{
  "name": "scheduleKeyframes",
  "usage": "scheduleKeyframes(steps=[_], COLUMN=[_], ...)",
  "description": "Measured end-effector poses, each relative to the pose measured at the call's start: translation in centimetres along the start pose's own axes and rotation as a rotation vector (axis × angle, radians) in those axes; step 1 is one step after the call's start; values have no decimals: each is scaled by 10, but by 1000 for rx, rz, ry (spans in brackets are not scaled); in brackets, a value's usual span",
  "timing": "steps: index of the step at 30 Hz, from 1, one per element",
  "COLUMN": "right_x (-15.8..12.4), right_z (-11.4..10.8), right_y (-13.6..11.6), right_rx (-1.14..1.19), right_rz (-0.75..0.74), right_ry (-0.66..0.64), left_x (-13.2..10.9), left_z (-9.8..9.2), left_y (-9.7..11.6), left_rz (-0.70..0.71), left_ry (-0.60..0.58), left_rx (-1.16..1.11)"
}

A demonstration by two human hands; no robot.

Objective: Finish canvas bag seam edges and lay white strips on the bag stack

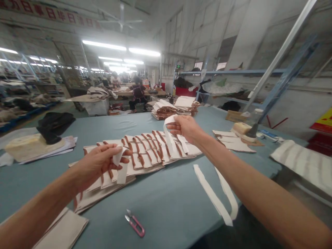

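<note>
My left hand is closed, pinching a short white fabric strip that hangs below the fingers. Farther right and higher, my right hand grips another white fabric strip, which loops over the fingers and drops toward the pile. Beneath both hands lies a long row of overlapping cream fabric pieces with reddish-brown edges. Two more loose strips lie on the table below my right forearm, one curving over the front edge. Pink-handled thread snips rest near the front, blades pointing away.
The table has a blue-green cover. Stacked cream pieces stand at the far edge. Folded cream cloth lies front left. A yellowish block sits at left, another block at right beside a bottle. A person sits beyond.
</note>
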State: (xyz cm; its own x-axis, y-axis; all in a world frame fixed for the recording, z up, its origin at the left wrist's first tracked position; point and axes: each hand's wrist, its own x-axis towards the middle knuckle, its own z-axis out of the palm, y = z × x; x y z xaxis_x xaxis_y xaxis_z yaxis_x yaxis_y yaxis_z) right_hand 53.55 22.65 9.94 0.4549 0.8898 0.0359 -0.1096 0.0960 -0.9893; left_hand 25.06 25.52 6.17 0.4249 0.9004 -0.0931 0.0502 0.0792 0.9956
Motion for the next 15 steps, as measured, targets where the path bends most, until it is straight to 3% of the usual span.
scheduleKeyframes(steps=[7, 15], right_x=[77, 155], right_z=[37, 74], right_y=[15, 46], right_rx=[135, 249], right_rz=[80, 85], right_ry=[-18, 21], left_x=[111, 198], left_z=[-3, -13], left_y=[12, 2], left_rz=[-36, -18], left_ry=[33, 84], left_rx=[-188, -265])
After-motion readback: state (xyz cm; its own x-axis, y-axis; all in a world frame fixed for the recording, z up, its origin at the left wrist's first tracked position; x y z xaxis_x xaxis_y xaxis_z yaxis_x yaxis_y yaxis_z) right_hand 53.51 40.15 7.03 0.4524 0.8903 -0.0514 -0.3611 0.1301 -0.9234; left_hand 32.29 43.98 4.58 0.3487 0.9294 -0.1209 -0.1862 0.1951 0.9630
